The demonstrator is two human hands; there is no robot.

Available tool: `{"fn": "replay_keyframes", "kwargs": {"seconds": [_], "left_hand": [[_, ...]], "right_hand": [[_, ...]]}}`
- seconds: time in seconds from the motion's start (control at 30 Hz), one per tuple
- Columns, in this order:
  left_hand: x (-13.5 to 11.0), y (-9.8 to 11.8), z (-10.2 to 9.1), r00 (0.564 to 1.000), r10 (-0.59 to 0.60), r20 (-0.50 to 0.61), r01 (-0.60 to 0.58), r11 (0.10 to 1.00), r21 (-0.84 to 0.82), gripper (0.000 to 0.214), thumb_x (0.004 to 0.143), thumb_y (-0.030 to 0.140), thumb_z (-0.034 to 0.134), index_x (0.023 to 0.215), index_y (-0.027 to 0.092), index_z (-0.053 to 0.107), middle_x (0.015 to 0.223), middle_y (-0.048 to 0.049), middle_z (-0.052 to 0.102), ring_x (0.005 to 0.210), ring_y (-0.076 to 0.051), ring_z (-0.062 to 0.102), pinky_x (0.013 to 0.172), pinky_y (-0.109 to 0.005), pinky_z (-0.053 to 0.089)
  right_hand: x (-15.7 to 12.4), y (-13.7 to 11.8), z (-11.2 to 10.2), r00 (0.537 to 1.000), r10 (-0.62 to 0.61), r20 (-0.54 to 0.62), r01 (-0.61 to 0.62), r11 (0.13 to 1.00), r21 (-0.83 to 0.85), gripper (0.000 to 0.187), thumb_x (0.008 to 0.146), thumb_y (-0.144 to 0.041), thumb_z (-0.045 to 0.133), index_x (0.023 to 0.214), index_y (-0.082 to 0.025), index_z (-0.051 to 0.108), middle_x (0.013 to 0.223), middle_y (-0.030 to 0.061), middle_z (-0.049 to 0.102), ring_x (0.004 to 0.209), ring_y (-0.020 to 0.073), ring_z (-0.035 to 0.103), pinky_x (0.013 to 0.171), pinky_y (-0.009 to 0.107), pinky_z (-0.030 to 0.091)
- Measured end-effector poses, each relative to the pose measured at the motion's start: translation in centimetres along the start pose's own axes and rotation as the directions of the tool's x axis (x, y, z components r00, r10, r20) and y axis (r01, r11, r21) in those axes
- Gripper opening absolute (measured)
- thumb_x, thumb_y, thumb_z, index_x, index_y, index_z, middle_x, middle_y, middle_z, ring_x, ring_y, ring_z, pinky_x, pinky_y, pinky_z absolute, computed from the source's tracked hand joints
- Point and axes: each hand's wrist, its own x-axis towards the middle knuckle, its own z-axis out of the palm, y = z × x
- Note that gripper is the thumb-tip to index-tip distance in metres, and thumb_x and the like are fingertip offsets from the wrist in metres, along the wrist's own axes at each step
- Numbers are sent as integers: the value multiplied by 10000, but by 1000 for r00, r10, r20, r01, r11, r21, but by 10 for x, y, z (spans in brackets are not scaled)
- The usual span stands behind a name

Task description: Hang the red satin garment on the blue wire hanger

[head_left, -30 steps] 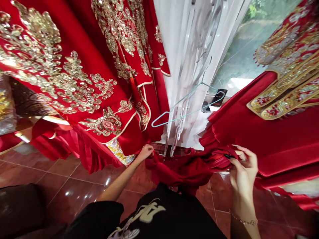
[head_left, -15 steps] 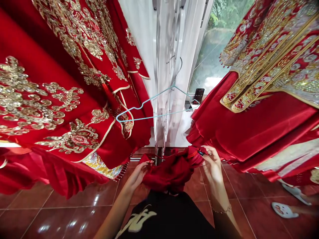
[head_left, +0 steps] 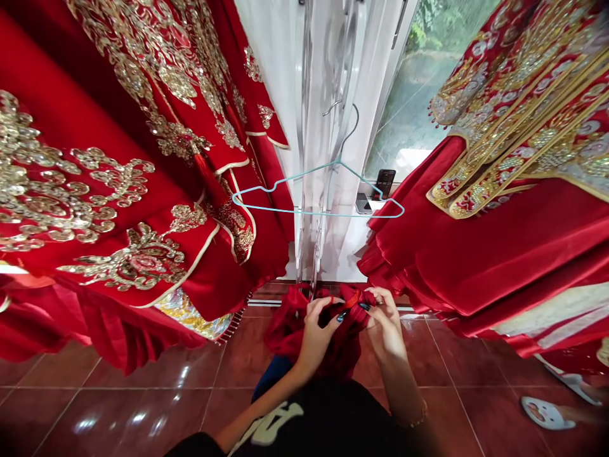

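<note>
My left hand (head_left: 316, 339) and my right hand (head_left: 384, 330) are both closed on a bunched red cloth (head_left: 290, 333), pinching its folds between fingers and thumbs, with the two hands almost touching. The cloth sits directly under my hands, in front of my black top (head_left: 285, 419), and a thin orange-red strip (head_left: 353, 299) shows in the folds between them. A patch of blue cloth (head_left: 271, 376) lies just below the bundle on the left. A bracelet (head_left: 419, 419) circles my right wrist.

The pale lettering (head_left: 272, 424) on my top is cut off, and I can't read it. Ahead, a phone (head_left: 385, 183) stands upright with its screen lit, its small digits unreadable, and a dark device (head_left: 363, 203) sits just beside it. A pale blue wire hanger (head_left: 309, 208) hangs before a white sheer curtain (head_left: 333, 127). A red gold-embroidered garment (head_left: 95, 190) hangs on my left, another (head_left: 523, 216) on my right, above a glossy tile floor (head_left: 71, 406). At lower right is someone's white slipper (head_left: 545, 412).
</note>
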Motion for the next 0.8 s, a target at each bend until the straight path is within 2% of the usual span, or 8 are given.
{"fn": "replay_keyframes", "kwargs": {"seconds": [0.1,0.2,0.33,0.47,0.53,0.63,0.7,0.8], "left_hand": [[2,0,2,999,31,38,-38,980,194,272,697,356,784,937,254,707,1075,-86,649,1152,-299,535,1086,-446,311],[13,2,-10,993,27,119,-59,960,273,223,737,403,744,820,213,661,943,-49,639,1004,-255,569,1003,-415,368],[35,8,-38,988,58,141,-69,995,71,385,695,525,743,639,188,568,712,-12,570,762,-187,535,785,-315,421],[44,14,-60,996,15,89,-5,994,-108,374,702,511,751,682,171,597,675,0,580,674,-151,536,693,-264,421],[42,17,-65,998,-17,64,26,990,-137,355,707,488,758,719,165,612,686,0,599,667,-144,547,687,-251,427],[35,19,-65,997,-21,71,30,992,-121,349,723,482,750,710,167,600,680,-2,601,673,-147,557,698,-251,440],[29,20,-61,994,1,112,9,996,-88,361,737,498,732,689,174,583,670,-4,592,671,-155,556,694,-260,447],[22,19,-56,989,31,147,-34,999,18,382,734,537,719,688,180,588,702,-22,608,711,-182,569,719,-287,459]], "right_hand": [[-4,1,9,999,48,24,-48,999,22,334,596,-191,780,892,-271,647,856,-44,598,693,108,550,637,232,479],[-8,6,22,998,55,41,-57,998,32,327,589,-175,777,879,-258,649,871,-34,608,723,112,559,646,227,478],[-12,15,36,1000,9,12,-9,1000,-13,311,557,-200,793,836,-243,661,876,-14,620,783,143,578,685,252,486],[-10,22,25,993,-119,-17,113,973,-202,263,612,-208,726,866,-251,675,919,5,649,863,181,601,791,309,496],[-8,27,11,979,-202,3,186,899,-396,211,645,-197,645,846,-245,689,910,30,662,904,214,606,869,370,492],[-11,36,-4,948,-318,22,233,644,-729,241,661,-166,578,819,-250,739,1035,82,674,1015,271,587,966,477,458],[-16,42,-3,942,-321,95,264,537,-801,306,698,-155,562,874,-277,781,1161,88,666,1084,282,580,1004,505,446],[-19,46,10,939,-164,303,329,684,-651,349,794,-186,555,1025,-301,790,1157,69,705,1091,245,636,996,437,496]]}}
